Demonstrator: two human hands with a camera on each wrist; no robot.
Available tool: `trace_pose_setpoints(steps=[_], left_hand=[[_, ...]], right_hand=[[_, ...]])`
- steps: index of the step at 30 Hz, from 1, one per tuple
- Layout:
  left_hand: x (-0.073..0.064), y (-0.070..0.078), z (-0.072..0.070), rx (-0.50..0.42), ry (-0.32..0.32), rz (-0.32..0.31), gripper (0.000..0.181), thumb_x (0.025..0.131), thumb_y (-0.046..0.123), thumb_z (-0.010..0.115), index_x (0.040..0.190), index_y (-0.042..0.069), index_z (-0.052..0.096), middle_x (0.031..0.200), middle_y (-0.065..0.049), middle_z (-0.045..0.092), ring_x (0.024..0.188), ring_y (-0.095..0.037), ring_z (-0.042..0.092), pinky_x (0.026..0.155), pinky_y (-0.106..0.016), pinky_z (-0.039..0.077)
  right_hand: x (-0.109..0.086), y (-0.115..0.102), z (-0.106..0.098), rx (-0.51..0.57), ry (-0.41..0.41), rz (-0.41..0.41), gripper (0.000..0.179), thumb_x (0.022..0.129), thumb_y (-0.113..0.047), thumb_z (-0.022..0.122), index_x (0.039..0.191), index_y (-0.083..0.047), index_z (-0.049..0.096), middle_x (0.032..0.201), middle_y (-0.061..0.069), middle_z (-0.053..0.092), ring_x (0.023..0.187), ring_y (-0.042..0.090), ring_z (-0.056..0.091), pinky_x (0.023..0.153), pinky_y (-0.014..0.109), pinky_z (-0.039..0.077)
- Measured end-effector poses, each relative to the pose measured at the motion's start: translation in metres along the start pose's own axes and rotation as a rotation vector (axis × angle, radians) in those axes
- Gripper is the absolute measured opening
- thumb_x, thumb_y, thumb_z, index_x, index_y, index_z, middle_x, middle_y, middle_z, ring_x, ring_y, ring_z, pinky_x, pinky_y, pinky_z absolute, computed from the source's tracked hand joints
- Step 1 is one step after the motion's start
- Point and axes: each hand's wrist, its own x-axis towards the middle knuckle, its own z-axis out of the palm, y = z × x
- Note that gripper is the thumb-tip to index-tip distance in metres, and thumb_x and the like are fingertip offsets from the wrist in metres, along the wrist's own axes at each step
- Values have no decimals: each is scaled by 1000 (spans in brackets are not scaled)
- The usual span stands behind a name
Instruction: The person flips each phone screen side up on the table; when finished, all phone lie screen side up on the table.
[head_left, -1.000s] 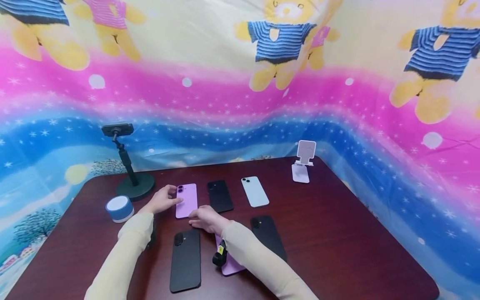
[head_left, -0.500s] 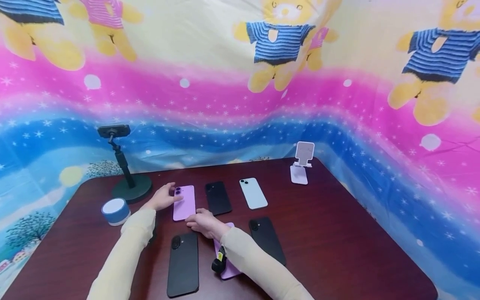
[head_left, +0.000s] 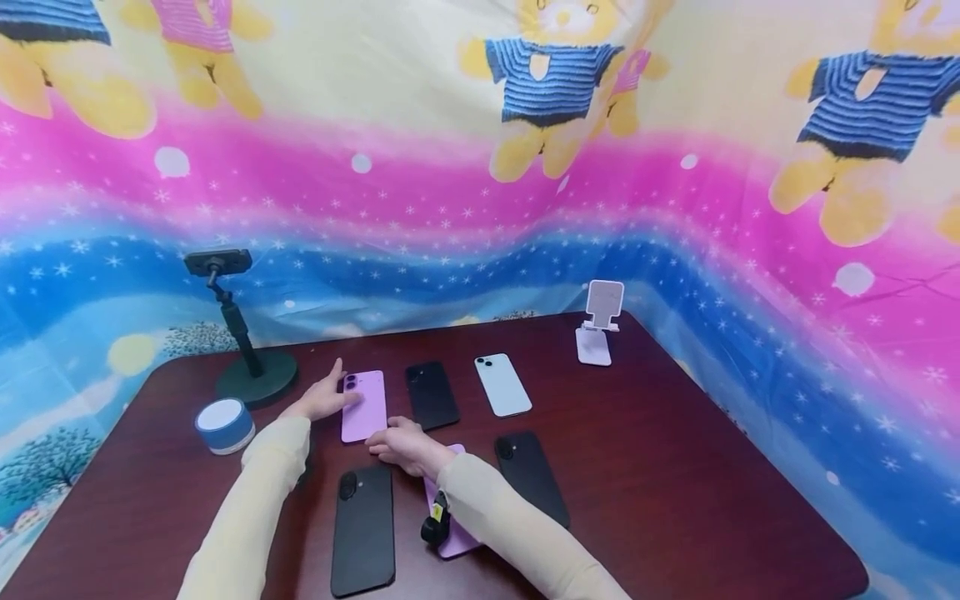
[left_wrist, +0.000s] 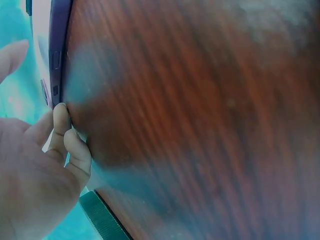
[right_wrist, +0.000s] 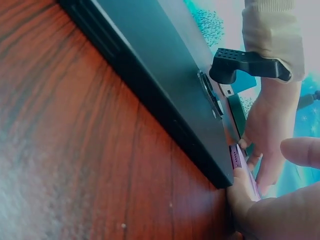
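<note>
A purple phone lies back up between my two hands, camera end away from me. My left hand is at its left edge, with the thumb over the back; in the left wrist view the fingers touch the phone's side and the thumb is held apart. At the near end of the same phone, my right hand touches the edge with loosely extended fingers. Under my right forearm a second purple phone is partly hidden. A black phone lies nearer to me, below the right fingers.
Right of the purple phone lie a black phone and a white phone. Another black phone is beside my right sleeve. A dark green stand, a blue-and-white round tub and a white phone stand surround them.
My left fingers have spread and stretched farther up along the phone's left edge. The right hand stays by its near end. The whole head view has shifted slightly.
</note>
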Motion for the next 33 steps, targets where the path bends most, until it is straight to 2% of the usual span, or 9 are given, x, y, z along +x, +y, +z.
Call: trace_pose_setpoints(steps=[6,13,15,19,24,26,28,30,33], left_hand=[[-4,1,2,-23,-47,7,95,92,33,57,145,-16,-5,149,-36,19,139,-52,16,113,-61,18],[-4,-3,2,-20,-6,49,81,95,21,52,144,-18,1,144,-38,29,136,-55,17,111,-65,13],[-4,-1,2,-16,-1,73,77,95,17,51,143,-20,4,142,-38,32,135,-55,19,108,-66,13],[-4,2,2,-60,3,68,78,94,18,52,145,-18,5,144,-36,32,136,-54,18,107,-65,11],[3,-18,6,-137,24,109,85,94,35,51,150,-8,3,148,-29,33,135,-56,10,111,-64,2],[2,-23,7,-159,16,100,86,94,38,50,151,-6,1,149,-28,31,134,-58,6,112,-64,0],[0,-19,7,-184,15,61,82,96,34,48,151,-6,1,149,-29,30,136,-58,4,113,-64,1],[-6,-7,4,-195,27,-9,76,96,24,46,149,-11,4,147,-34,28,137,-56,8,113,-64,8],[-9,5,4,-195,94,-71,65,96,13,43,145,-17,13,142,-36,34,137,-51,22,113,-59,21]], right_hand=[[-1,4,-2,21,-11,12,71,86,1,59,145,11,21,121,24,60,116,31,60,104,40,44],[-3,5,2,12,-16,-16,73,85,1,60,145,13,20,125,26,56,117,30,59,105,40,43],[-3,4,3,0,-2,-23,73,84,1,61,144,13,21,126,26,55,115,29,60,104,39,44],[-1,1,6,-33,41,-28,72,83,0,63,143,13,26,128,25,51,107,23,63,100,35,48],[0,-3,10,-44,95,-4,65,80,0,65,137,10,36,139,32,26,97,20,64,94,33,51],[0,-2,11,-38,106,8,65,80,1,65,137,9,37,142,34,13,99,22,64,95,34,51],[-1,-2,11,-48,113,13,66,80,1,65,138,9,36,144,34,9,101,23,63,95,34,51],[-1,-3,11,-63,115,14,66,79,0,66,138,9,37,143,33,15,100,23,64,95,34,51],[-1,-4,11,-108,119,10,66,80,-2,67,138,8,38,136,27,34,96,19,64,93,32,52]])
